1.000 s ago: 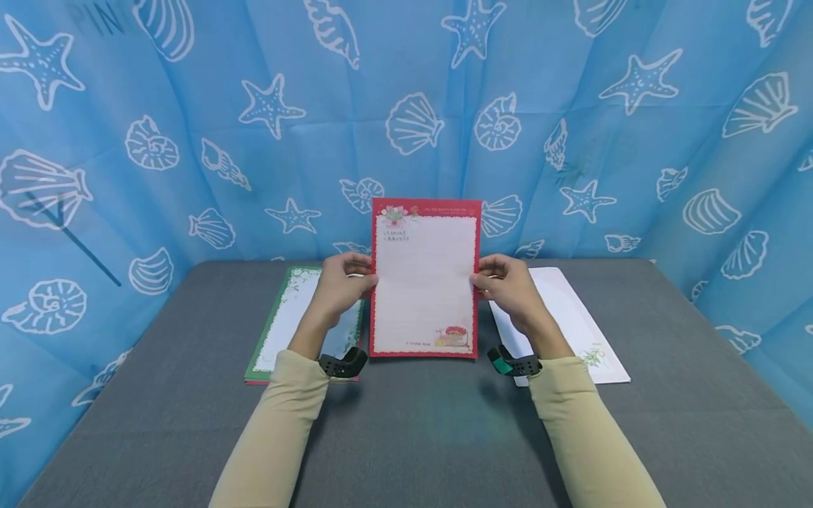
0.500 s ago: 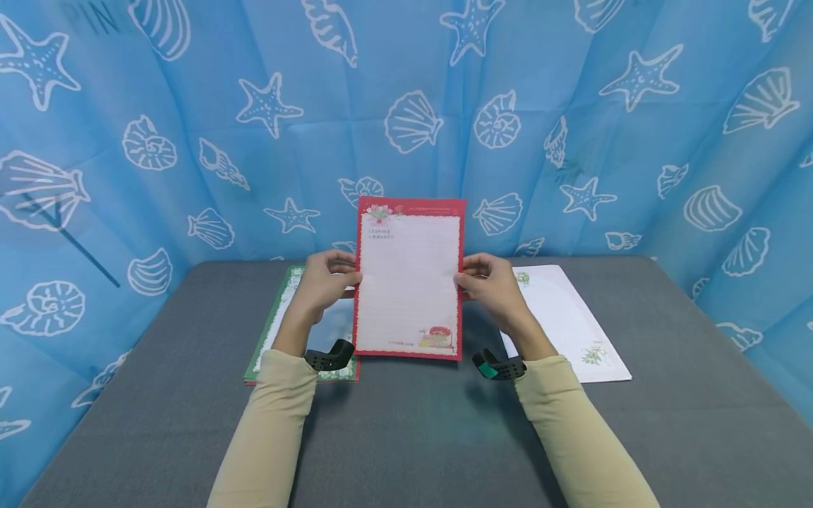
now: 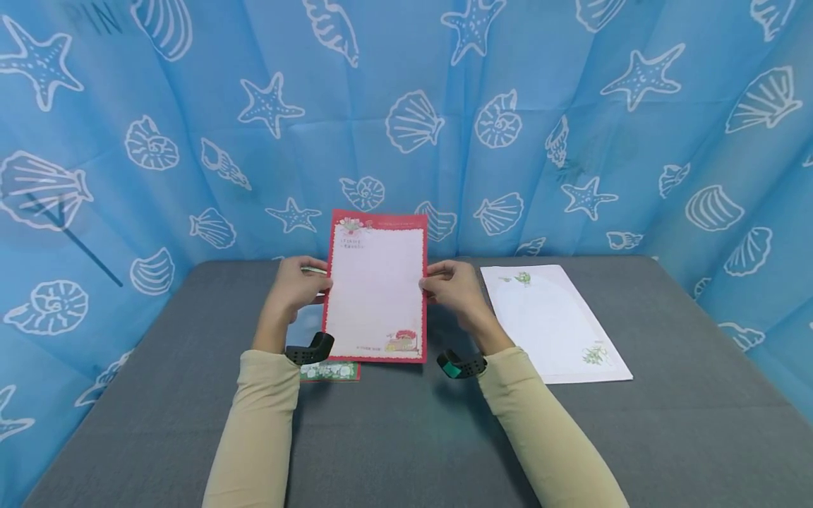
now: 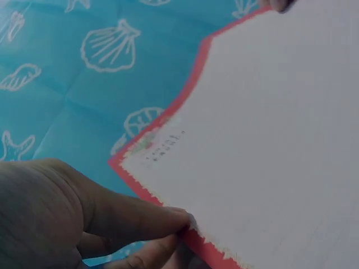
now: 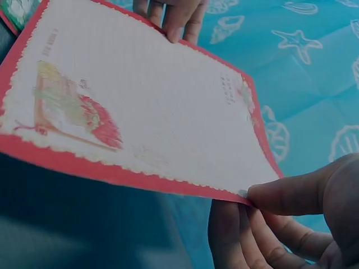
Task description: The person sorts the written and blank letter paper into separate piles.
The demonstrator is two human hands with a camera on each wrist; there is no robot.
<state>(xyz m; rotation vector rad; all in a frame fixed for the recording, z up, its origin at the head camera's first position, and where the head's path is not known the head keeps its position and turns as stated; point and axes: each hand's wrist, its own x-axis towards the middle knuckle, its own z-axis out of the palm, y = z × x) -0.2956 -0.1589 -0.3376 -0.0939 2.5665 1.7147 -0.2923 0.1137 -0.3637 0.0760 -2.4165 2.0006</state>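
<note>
A red-bordered sheet of writing paper (image 3: 378, 289) is held up, facing the head camera, with flowers at its top left and a red drawing at its bottom right. My left hand (image 3: 294, 288) pinches its left edge between thumb and fingers. On the opposite edge, my right hand (image 3: 456, 288) pinches it the same way, thumb in front, as the right wrist view shows. Behind the sheet and left hand lies a green-bordered paper (image 3: 339, 371), mostly hidden, with a red edge under it.
White paper (image 3: 546, 324) with green plant drawings lies on the right of the grey table (image 3: 406, 437). A blue curtain (image 3: 406, 63) with shells and starfish hangs behind the table's far edge.
Both hands have carried the red-bordered sheet leftward and slightly down. It now overlaps the green-bordered paper, while the white paper on the right has come fully into view.
</note>
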